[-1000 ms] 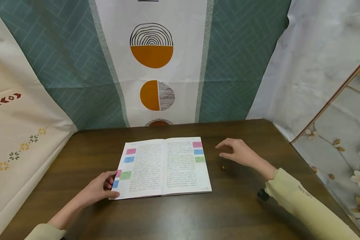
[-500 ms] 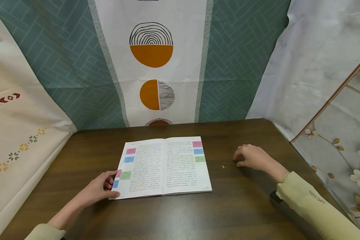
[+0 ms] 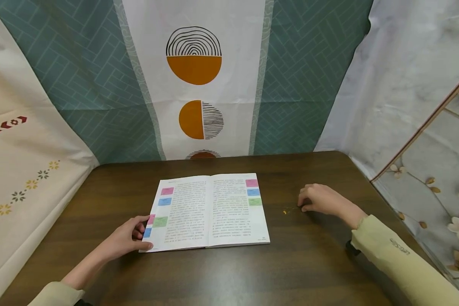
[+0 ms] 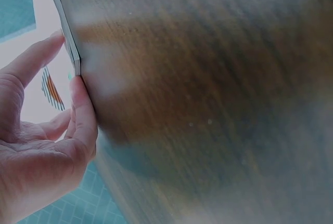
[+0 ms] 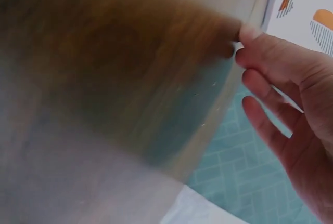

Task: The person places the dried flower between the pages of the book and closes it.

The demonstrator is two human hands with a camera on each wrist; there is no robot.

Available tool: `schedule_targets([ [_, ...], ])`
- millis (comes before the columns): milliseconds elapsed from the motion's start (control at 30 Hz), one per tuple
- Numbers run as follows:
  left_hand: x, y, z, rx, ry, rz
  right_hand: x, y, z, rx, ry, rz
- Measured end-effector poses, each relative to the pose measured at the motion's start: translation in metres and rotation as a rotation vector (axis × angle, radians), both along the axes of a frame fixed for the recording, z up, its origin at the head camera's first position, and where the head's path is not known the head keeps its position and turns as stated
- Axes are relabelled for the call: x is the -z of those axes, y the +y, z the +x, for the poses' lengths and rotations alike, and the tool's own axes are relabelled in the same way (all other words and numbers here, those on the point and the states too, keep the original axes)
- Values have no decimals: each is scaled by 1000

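An open book (image 3: pixel 229 212) with printed pages and coloured sticky notes lies flat on the dark wooden table. My left hand (image 3: pixel 124 238) grips its lower left edge, thumb on the page and the other fingers at the side. The left wrist view shows that hand (image 4: pixel 49 135) at the book's edge (image 4: pixel 73 52). Right of the book, my right hand (image 3: pixel 321 200) pinches the end of a thin gold-coloured, thread-like item (image 3: pixel 290 208). A small yellow piece (image 3: pixel 284 212) sits at its other end; its exact kind is too small to tell. Thumb and forefinger meet in the right wrist view.
The brown table (image 3: pixel 229 276) has a rounded back right corner. A green and white patterned cloth (image 3: pixel 210 85) hangs behind it. Cream fabric (image 3: pixel 23 170) borders the left, and a flowered white cloth (image 3: pixel 436 182) borders the right.
My right hand has moved right and down from beside the book to the tabletop, where it now pinches the thin gold item. The left hand and book have stayed in place.
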State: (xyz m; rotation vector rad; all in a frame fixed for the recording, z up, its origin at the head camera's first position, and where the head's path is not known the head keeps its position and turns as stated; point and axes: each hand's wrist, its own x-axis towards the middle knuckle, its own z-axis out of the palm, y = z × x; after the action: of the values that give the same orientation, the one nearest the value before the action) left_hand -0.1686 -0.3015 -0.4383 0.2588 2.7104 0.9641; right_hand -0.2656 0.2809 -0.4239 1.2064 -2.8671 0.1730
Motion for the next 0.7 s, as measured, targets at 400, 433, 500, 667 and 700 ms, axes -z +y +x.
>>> schedule_targets([
  [400,-3,1,3,-7,-3,-16,8,3,-9,-54,-23,-115],
  [433,-2,1,3,-11,-6,-13,8,3,-9,-54,-18,-118],
  [500,-2,1,3,-6,-1,-12,8,2,-9,-50,-3,-118],
  [667,-3,1,2,0,2,-9,10,2,-7,-17,16,-105],
  [700,-3,1,2,2,1,-7,10,2,-7,-12,20,-101],
])
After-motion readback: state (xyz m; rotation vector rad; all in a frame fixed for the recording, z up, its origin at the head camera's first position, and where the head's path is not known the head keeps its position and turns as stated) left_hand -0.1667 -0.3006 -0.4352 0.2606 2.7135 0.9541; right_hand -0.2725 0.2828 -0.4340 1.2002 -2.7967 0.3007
